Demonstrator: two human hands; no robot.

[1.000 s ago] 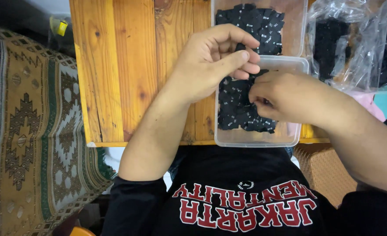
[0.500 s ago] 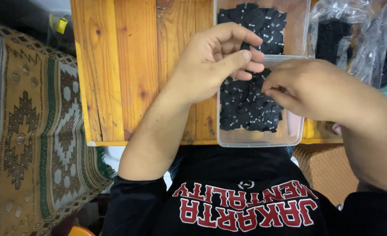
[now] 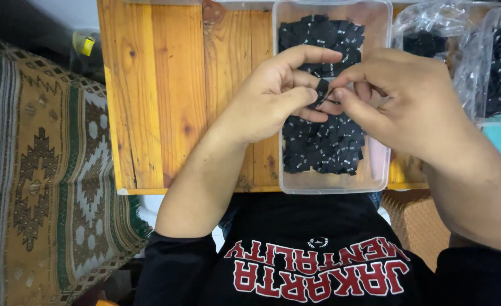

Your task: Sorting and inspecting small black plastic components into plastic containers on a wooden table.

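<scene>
I can barely make out the small black label (image 3: 322, 92); my fingers (image 3: 310, 96) cover most of it. It stands roughly upright, pinched between left hand (image 3: 273, 96) and right hand (image 3: 397, 96) above the clear tub (image 3: 329, 184) of black labels (image 3: 324, 147) on the desk (image 3: 171, 96)

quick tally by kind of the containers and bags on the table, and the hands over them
clear plastic tubs: 2
clear plastic bags of black pieces: 2
hands, left hand and right hand, pinching one black label: 2
total: 6
</scene>
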